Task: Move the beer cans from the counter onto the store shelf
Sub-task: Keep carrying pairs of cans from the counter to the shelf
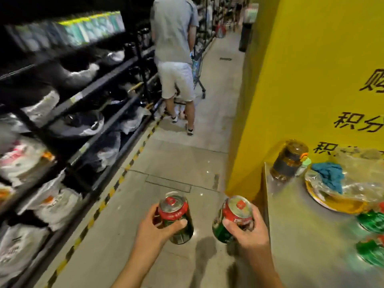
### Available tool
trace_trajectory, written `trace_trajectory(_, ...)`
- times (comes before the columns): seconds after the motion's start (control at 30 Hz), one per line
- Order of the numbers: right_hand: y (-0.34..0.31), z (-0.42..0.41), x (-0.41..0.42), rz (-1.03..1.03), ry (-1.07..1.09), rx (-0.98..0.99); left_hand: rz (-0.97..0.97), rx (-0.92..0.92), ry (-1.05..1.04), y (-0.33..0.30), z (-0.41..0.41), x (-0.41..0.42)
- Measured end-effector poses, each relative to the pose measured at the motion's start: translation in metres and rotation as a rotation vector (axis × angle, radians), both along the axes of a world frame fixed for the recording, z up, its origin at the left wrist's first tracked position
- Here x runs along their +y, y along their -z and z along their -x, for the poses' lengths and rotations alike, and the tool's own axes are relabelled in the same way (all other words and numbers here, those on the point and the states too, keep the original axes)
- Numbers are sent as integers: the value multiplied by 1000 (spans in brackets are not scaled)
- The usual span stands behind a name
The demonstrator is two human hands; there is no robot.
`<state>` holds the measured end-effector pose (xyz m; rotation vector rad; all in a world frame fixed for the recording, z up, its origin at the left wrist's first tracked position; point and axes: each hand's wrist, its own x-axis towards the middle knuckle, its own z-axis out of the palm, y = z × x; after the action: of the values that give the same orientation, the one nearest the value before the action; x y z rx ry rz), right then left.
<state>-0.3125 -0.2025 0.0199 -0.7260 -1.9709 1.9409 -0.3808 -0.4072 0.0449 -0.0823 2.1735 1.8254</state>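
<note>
Two green, red-topped beer cans (pixel 175 217), one gripped by each hand's curled fingers (pixel 176 224).

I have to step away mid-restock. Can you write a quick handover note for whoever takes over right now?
Left hand grips one beer can; right hand grips a second can. Both are in the air over the aisle floor, between the counter and the shelves.
Done: two cans lifted off the counter.
Left: shelve both, then fetch the green cans on the counter's right edge.

left hand (pixel 154 225) gripping beer can (pixel 176 217), right hand (pixel 249 229) gripping second can (pixel 232 217)
</note>
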Motion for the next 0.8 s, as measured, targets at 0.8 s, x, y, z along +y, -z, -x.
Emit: trace_trajectory(0.8,-67,196,-447,-8,-775,55,22,140,-842,-48,43,-444)
